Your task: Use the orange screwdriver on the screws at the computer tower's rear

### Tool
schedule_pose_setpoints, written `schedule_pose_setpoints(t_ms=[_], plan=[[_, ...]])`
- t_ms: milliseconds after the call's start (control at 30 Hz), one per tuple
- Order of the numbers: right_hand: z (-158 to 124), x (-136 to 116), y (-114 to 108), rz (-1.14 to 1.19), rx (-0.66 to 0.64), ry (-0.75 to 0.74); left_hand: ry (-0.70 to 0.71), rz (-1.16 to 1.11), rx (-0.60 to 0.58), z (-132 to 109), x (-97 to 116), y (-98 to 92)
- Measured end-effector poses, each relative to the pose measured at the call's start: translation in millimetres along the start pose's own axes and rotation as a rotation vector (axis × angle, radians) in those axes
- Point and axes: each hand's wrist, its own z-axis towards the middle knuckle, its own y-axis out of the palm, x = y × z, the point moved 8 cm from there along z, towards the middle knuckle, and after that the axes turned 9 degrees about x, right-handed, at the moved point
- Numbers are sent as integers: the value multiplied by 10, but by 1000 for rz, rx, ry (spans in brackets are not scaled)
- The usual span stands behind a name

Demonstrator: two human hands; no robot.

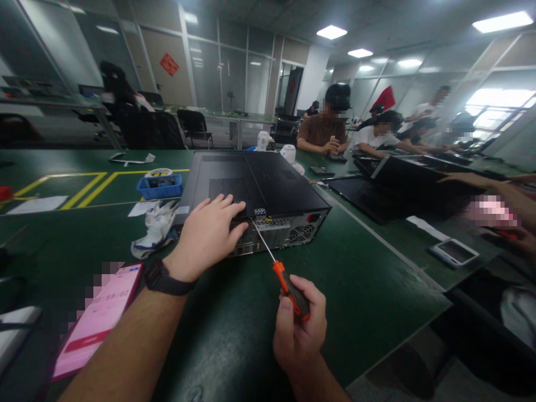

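Note:
A black desktop computer case [234, 167] lies flat on the green table, its rear panel with ports and a round fan grille facing me. My left hand [211, 231] rests on the near left part of the case, palm down and fingers spread. In my right hand [299, 321] is a screwdriver [288, 287] with an orange and dark handle, the fingers wrapped round it. Its thin shaft points up and left, and the tip is at the upper edge of the rear panel, close to my left thumb. Whether it sits in a screw I cannot tell.
Left of the case are white gloves [154, 226], a blue bin [159, 186] of small parts and a roll of tape [161, 173]. A pink-screened phone [98, 324] lies by my left forearm. To the right, another person's hands work near a black panel [419, 178] and a white-framed device [454, 252].

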Motion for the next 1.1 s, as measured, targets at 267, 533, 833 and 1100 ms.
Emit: schedule_pose_setpoints(t_ms=[267, 533, 833, 1100], plan=[[-28, 25, -10, -65, 42, -16, -4, 12, 10, 0, -3, 6], [-2, 33, 9, 40, -3, 18, 0, 13, -1, -1, -10, 21], [-18, 20, -27, -49, 50, -40, -10, 4, 11, -7, -14, 15], [41, -39, 2, 4, 8, -25, -7, -6, 9, -2, -13, 14]])
